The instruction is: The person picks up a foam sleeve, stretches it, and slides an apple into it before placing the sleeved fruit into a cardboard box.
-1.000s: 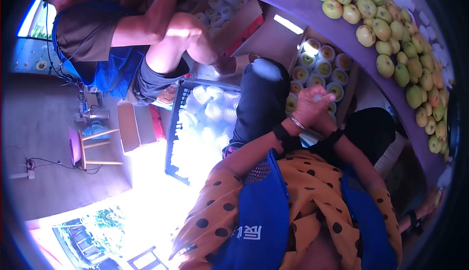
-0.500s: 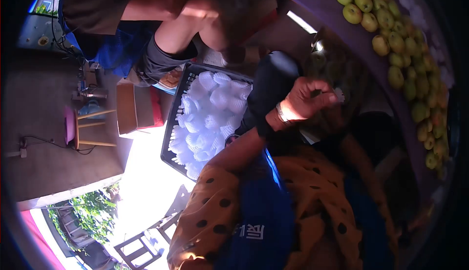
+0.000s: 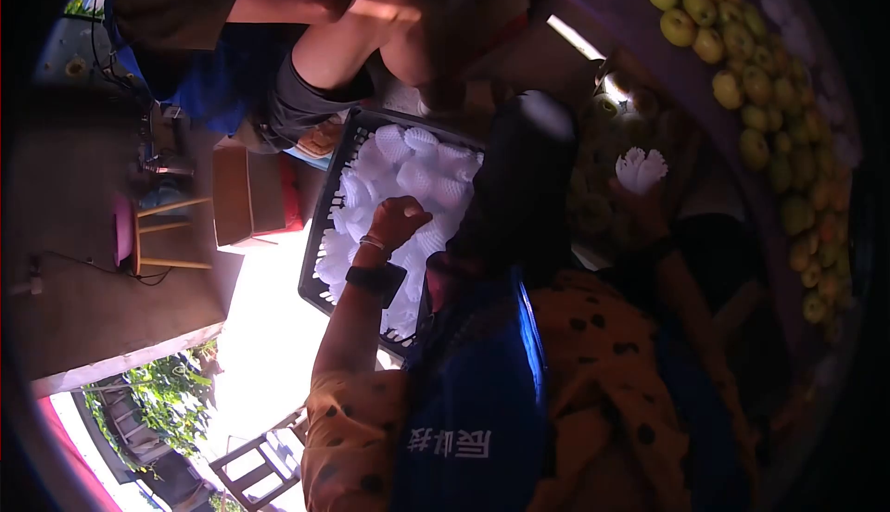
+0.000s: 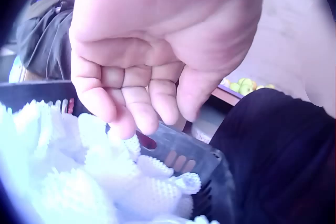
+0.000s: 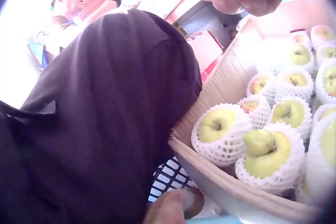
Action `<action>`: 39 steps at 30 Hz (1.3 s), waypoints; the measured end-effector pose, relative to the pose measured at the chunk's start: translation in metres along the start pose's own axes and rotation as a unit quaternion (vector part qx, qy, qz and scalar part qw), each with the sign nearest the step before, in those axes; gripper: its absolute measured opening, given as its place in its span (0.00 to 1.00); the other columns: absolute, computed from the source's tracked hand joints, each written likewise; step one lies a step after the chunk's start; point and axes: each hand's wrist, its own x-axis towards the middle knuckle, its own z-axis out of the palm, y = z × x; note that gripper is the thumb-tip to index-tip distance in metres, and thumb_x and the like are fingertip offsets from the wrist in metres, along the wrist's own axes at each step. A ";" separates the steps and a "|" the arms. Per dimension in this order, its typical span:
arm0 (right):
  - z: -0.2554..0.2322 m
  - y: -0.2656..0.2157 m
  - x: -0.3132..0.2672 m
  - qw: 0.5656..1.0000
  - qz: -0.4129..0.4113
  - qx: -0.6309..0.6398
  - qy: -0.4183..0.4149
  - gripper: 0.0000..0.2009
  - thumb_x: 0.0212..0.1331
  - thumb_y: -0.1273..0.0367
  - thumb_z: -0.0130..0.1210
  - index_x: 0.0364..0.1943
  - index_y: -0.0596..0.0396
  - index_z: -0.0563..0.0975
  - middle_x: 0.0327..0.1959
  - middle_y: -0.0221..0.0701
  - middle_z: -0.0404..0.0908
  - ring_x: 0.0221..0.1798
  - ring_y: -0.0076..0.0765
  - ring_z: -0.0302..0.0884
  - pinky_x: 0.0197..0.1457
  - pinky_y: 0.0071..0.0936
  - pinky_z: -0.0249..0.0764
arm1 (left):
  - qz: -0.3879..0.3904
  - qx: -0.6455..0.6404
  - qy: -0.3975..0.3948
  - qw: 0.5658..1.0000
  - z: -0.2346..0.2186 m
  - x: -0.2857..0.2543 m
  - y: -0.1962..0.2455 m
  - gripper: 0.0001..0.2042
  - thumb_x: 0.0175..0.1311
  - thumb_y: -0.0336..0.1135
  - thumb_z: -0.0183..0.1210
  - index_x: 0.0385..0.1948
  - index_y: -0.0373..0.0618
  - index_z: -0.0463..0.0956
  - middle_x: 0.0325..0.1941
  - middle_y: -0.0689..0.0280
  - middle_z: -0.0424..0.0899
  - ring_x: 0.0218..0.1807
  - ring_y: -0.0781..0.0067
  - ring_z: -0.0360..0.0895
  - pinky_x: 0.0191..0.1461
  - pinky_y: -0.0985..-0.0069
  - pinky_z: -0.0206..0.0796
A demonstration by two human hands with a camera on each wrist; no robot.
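Left hand [image 4: 160,43] half-curled — right hand [image 3: 636,204] gripping

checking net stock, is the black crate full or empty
Far from empty: white foam nets heap across most of the black crate; its bottom is hidden.

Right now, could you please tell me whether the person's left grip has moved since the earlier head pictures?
Yes: in the head view, the left grip has moved leftward, from right of the black crate to over its white foam nets.
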 end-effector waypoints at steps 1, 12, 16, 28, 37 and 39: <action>0.001 0.006 0.003 1.000 -0.002 -0.002 -0.002 0.27 0.36 0.66 0.65 0.44 0.59 0.68 0.41 0.33 0.73 0.43 0.31 0.70 0.47 0.28 0.67 | -0.004 -0.062 -0.037 0.997 0.009 -0.006 0.005 0.11 0.39 0.35 0.62 0.26 0.44 0.74 0.25 0.61 0.77 0.31 0.62 0.75 0.38 0.74 0.68; -0.001 -0.010 0.002 0.994 -0.111 -0.012 -0.002 0.21 0.36 0.67 0.65 0.37 0.60 0.73 0.36 0.34 0.76 0.39 0.31 0.74 0.43 0.28 0.70 | -0.026 0.062 0.119 0.991 0.039 -0.006 -0.058 0.11 0.37 0.29 0.58 0.28 0.51 0.75 0.30 0.56 0.74 0.37 0.55 0.73 0.42 0.67 0.66; -0.001 -0.008 0.003 0.994 -0.108 -0.032 0.014 0.22 0.35 0.66 0.65 0.37 0.61 0.73 0.35 0.35 0.77 0.39 0.32 0.75 0.42 0.28 0.71 | -0.064 -0.032 0.094 0.993 0.012 -0.007 -0.050 0.13 0.39 0.29 0.57 0.32 0.46 0.75 0.33 0.58 0.77 0.39 0.61 0.74 0.42 0.71 0.66; -0.004 -0.040 -0.006 0.995 -0.103 0.018 -0.005 0.22 0.39 0.65 0.62 0.40 0.61 0.71 0.38 0.35 0.76 0.42 0.29 0.72 0.45 0.26 0.68 | -0.073 -0.083 0.207 0.972 -0.044 -0.009 -0.031 0.14 0.44 0.27 0.56 0.37 0.39 0.73 0.37 0.60 0.77 0.41 0.65 0.72 0.45 0.74 0.63; -0.008 -0.069 -0.021 0.928 0.093 0.323 -0.163 0.10 0.45 0.72 0.52 0.33 0.53 0.69 0.23 0.25 0.70 0.25 0.20 0.68 0.28 0.18 0.64 | 0.132 -0.472 0.088 0.867 -0.055 0.038 0.139 0.14 0.53 0.21 0.46 0.43 0.41 0.66 0.41 0.61 0.74 0.40 0.71 0.73 0.48 0.76 0.64; -0.009 -0.065 -0.017 0.924 0.051 0.323 -0.197 0.09 0.46 0.72 0.50 0.34 0.54 0.68 0.22 0.26 0.70 0.24 0.20 0.67 0.27 0.18 0.62 | 0.173 -0.551 0.014 0.816 -0.022 0.058 0.181 0.14 0.54 0.21 0.46 0.43 0.42 0.65 0.42 0.60 0.73 0.42 0.70 0.73 0.48 0.74 0.64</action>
